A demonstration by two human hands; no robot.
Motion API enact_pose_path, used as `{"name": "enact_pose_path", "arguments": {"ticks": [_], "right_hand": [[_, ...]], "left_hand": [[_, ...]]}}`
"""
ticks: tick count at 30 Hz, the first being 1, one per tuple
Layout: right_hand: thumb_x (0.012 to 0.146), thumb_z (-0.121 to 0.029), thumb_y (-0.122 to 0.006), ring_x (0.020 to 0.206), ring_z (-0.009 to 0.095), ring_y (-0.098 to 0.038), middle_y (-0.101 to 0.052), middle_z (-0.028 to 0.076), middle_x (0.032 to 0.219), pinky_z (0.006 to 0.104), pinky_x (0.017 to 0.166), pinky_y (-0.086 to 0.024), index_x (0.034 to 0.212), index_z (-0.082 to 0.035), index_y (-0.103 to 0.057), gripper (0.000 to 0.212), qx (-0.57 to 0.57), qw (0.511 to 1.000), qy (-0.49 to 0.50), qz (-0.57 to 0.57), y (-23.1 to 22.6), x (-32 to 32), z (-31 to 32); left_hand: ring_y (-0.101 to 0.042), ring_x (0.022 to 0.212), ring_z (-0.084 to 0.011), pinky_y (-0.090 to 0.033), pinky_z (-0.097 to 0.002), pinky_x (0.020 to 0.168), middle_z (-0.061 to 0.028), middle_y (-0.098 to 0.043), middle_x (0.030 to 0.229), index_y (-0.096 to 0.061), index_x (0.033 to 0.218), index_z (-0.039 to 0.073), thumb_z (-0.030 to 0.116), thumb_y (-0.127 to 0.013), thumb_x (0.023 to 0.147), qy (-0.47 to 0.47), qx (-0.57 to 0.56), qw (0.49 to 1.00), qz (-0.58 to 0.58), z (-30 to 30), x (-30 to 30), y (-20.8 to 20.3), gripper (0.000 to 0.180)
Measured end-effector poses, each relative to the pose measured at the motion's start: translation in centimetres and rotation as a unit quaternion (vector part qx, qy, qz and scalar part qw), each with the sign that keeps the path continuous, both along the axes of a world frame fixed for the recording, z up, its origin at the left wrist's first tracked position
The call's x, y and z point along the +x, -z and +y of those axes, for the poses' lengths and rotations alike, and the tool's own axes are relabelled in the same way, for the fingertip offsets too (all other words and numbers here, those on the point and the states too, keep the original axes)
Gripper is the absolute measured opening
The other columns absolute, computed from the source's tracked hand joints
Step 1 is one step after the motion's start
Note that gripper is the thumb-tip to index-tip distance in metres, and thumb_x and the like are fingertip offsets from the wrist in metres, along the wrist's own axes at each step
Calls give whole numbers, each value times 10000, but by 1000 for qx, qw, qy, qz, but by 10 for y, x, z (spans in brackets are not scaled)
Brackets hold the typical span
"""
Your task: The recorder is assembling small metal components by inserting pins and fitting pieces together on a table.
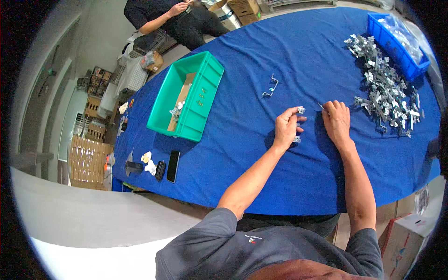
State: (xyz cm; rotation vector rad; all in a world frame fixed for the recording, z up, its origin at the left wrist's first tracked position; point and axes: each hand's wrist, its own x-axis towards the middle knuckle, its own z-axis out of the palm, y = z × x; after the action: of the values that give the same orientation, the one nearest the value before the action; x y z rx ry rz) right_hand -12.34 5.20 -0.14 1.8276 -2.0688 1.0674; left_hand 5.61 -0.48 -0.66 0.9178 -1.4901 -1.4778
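Note:
My left hand (285, 128) is closed around a small metal bracket (301, 110); its pale ends show above and below my fingers, the middle is hidden. To its right, my right hand (336, 120) is closed in a pinch, knuckles up, with a thin light tip (321, 106) sticking out at the fingertips, too small to name. A single bent metal bracket (272, 86) lies on the blue cloth beyond my left hand. Right of my right hand spreads a large heap of similar metal brackets (385, 86).
A green plastic crate (212, 93) with a few metal parts inside stands to the left. A blue bin (396, 46) holding clear plastic bags sits at the far right. A phone (173, 166) and a black case (160, 171) lie near the left edge. Another person (172, 21) is beyond the table.

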Motion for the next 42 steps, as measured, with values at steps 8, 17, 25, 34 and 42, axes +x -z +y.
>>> {"name": "enact_pose_path", "arguments": {"ticks": [8, 17, 25, 34, 42], "right_hand": [[810, -114, -630, 843, 294, -531, -553, 95, 847, 426, 748, -413, 897, -86, -592, 99, 3, 1000, -1, 6, -4, -1, 2], [804, -119, -641, 835, 299, -529, -546, 98, 835, 426, 725, -408, 883, -94, -579, 103, 1, 1000, 2, -14, 2, -5, 0], [812, -154, -652, 850, 298, -535, -560, 97, 853, 419, 745, -416, 892, -93, -587, 120, 25, 1000, 8, -3, 5, -4, 0], [820, -159, -655, 858, 291, -539, -563, 89, 854, 414, 759, -415, 904, -92, -597, 122, 55, 998, 5, -4, 2, -3, -2], [815, -153, -662, 865, 287, -541, -565, 83, 860, 413, 773, -415, 906, -100, -613, 116, 74, 997, 11, 4, -1, -3, -2]], "left_hand": [[-700, 815, -185, -558, -239, 533, -87, -660, 1025, -625, 1132, -5, 48, -437, 980, -17, 8, 999, 34, 1, 2, 2, 249], [-696, 755, -177, -557, -241, 513, -110, -670, 958, -634, 1078, -16, 34, -447, 954, -19, 57, 998, -2, -6, -2, 2, 230], [-702, 794, -205, -571, -251, 520, -117, -658, 1013, -616, 1085, -39, 6, -432, 944, -3, 37, 999, 8, -9, -7, 7, 236], [-701, 797, -208, -577, -260, 520, -108, -657, 997, -620, 1049, -34, 17, -442, 956, -7, 25, 999, 32, -7, -3, 8, 207], [-699, 801, -197, -575, -256, 522, -108, -656, 979, -615, 1057, -43, 19, -438, 959, -5, 24, 999, 35, -6, -6, 3, 212]]}}
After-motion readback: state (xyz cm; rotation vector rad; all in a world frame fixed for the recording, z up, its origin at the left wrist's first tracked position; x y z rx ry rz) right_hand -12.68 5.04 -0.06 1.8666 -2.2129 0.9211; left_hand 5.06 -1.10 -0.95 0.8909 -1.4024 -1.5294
